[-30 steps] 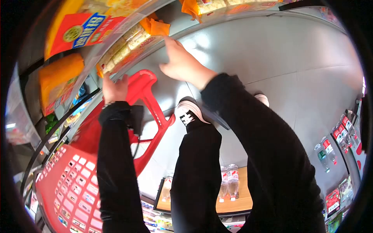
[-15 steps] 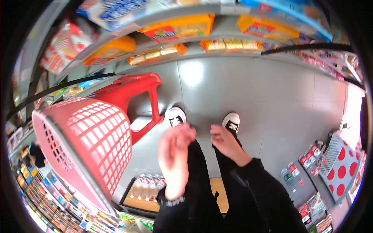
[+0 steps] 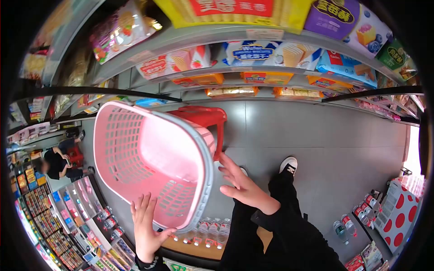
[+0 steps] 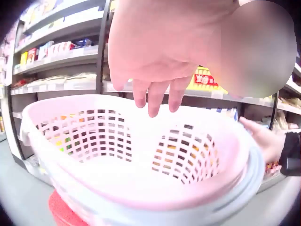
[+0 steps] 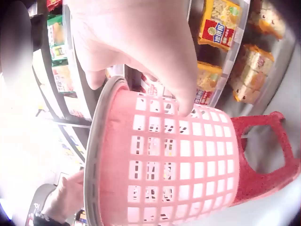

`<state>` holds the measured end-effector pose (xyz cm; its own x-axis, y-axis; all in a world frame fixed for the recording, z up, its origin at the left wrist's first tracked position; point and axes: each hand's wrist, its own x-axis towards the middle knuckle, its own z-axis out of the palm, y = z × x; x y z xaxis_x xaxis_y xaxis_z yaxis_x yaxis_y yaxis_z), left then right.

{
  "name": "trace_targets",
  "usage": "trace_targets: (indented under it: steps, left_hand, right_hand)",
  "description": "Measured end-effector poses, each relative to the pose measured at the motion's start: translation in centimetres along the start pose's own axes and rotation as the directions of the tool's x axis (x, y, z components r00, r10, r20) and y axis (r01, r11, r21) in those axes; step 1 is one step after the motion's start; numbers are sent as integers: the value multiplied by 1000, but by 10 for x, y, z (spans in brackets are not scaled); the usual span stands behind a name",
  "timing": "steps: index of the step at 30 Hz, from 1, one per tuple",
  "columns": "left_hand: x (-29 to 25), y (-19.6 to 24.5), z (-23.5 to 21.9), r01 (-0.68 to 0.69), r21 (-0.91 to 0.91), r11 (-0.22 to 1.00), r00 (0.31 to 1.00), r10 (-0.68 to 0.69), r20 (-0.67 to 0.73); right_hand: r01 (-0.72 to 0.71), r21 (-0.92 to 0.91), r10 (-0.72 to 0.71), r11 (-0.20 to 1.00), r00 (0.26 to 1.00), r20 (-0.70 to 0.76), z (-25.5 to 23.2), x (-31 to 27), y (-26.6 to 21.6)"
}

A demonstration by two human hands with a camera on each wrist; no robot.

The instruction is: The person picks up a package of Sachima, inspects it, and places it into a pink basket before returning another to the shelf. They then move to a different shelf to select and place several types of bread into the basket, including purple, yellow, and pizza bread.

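A pink plastic basket (image 3: pixel 156 149) with a grey band on its rim rests on a red stool (image 3: pixel 219 124). Only its own bare floor and slotted walls show inside. My left hand (image 3: pixel 147 226) is at the near-left rim, fingers straight and spread; in the left wrist view the fingers of this hand (image 4: pixel 164 52) hang down over the basket's opening. On the other side, my right hand (image 3: pixel 244 185) is beside the grey rim, fingers extended. From the right wrist, that hand (image 5: pixel 141 42) overlaps the upper side of the slotted wall. Both hands hold nothing.
Shelves of biscuit packs, including a yellow pack (image 3: pixel 235 11) and a blue wafer pack (image 3: pixel 266 52), curve across the front. Bottles (image 3: pixel 210 232) stand on a low wooden surface near my legs. A person (image 3: pixel 56 162) sits far left. Red-dotted box (image 3: pixel 398 217) at right.
Both hands have come back from beside a biscuit pack on the low shelf, past my legs, to the basket's sides. The view has swung, so the basket is nearer the middle and its inside shows.
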<state>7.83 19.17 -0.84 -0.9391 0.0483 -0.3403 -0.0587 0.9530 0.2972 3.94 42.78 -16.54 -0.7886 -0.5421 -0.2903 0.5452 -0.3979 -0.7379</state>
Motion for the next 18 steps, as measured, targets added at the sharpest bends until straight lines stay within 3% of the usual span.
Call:
trace_targets:
  steps: [2,3,5,6,7,9,11,13,15,17,18]
  left_hand:
    - [-2,-26,-5,-75,170,983,990,52,133]
    - [-4,-35,-3,-77,168,983,990,56,127]
    - [-10,-46,8,-169,183,969,951,111,290]
    - [-13,-50,18,-154,58,986,947,130,295]
    - [-18,-50,24,-155,49,987,947,134,293]
    - [-24,-47,33,-203,173,964,960,161,227]
    - [-22,-44,37,-224,157,962,962,193,192]
    - [-21,-45,43,-207,96,974,973,194,124]
    - [-18,-46,46,-246,88,965,967,238,96]
    - [-17,-42,47,-172,73,982,981,163,109]
    - [-16,-42,48,-178,78,981,980,169,107]
  right_hand:
    - [147,-29,-146,989,989,28,15,10,6]
    - [151,-36,-150,988,988,30,20,13,6]
    - [162,-265,-154,951,987,52,27,18,7]
    - [197,-287,-202,937,979,10,31,22,11]
    - [193,-295,-199,936,980,9,34,26,7]
    - [189,-354,-187,916,982,41,38,35,-2]
    - [182,-413,-189,892,982,24,39,47,-4]
    - [83,-61,-80,995,995,60,32,63,0]
    - [8,279,-6,960,1000,-6,9,76,14]
    - [4,290,27,957,994,-103,-14,86,48]
    - [-123,144,153,982,963,-221,-21,90,68]
